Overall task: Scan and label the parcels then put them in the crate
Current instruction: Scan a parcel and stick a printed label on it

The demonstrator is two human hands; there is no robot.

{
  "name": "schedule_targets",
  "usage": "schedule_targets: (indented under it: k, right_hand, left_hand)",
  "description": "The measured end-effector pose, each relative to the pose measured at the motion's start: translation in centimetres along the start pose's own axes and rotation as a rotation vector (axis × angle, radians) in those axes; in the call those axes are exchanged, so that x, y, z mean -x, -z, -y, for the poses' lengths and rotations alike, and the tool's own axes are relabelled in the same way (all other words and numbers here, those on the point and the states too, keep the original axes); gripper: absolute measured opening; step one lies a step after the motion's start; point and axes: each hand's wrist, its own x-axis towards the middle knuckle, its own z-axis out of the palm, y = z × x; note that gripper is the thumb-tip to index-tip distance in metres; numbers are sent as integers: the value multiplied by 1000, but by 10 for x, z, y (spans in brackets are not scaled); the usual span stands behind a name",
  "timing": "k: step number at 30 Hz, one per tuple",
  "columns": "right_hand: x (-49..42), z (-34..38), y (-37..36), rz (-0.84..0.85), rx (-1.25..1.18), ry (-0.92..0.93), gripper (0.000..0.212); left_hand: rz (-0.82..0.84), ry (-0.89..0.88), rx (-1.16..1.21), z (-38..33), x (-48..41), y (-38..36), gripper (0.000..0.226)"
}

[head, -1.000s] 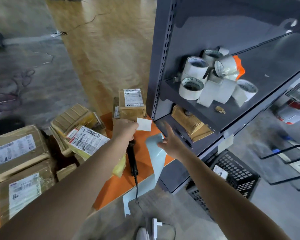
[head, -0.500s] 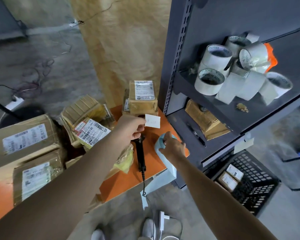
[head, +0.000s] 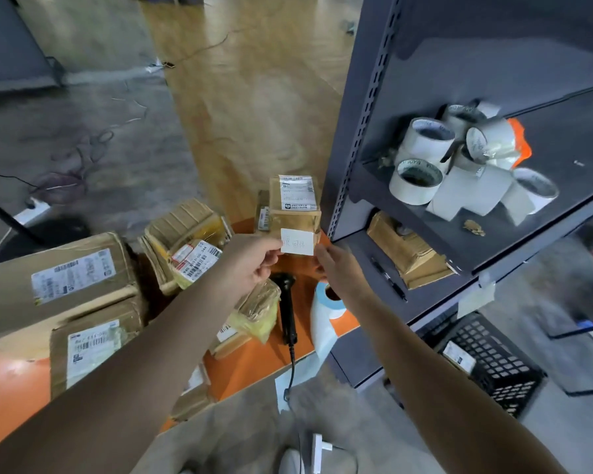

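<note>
Label step: keep the label [head: 298, 241] taut and square it on a bare face of the small parcel [head: 295, 206] standing just behind it on the worktop [head: 254, 364]. Don't cover the barcode, and press from one edge. Left hand [head: 250, 260] pinches the label's left edge. Right hand [head: 338, 268] appears to pinch its right edge, other fingers loosely curled. Crate [head: 493, 367] sits on the floor, well apart.

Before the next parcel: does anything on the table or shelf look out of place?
Yes. The backing strip of the label roll trails off the orange table toward the floor, beside the scanner cable, where it could snag. The tape rolls on the shelf lie in a loose heap.
</note>
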Motion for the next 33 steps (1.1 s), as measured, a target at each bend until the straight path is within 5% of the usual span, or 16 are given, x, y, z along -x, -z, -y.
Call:
schedule_targets:
  k: [4,11,26,33]
  right_hand:
    - [15,26,-10,86,-228,34,29]
    - [23,65,-33,78,-273,21,16]
    - [25,71,-65,185,425,274,13]
    - [32,69,-71,182,512,329,12]
  left_hand:
    - [-1,-25,0,-5,11,18,3]
    - [-21,-19,56,-7,27,53,7]
    - [-87,137,188,56,47,96,6]
    - [-203,20,20,62,49,94,11]
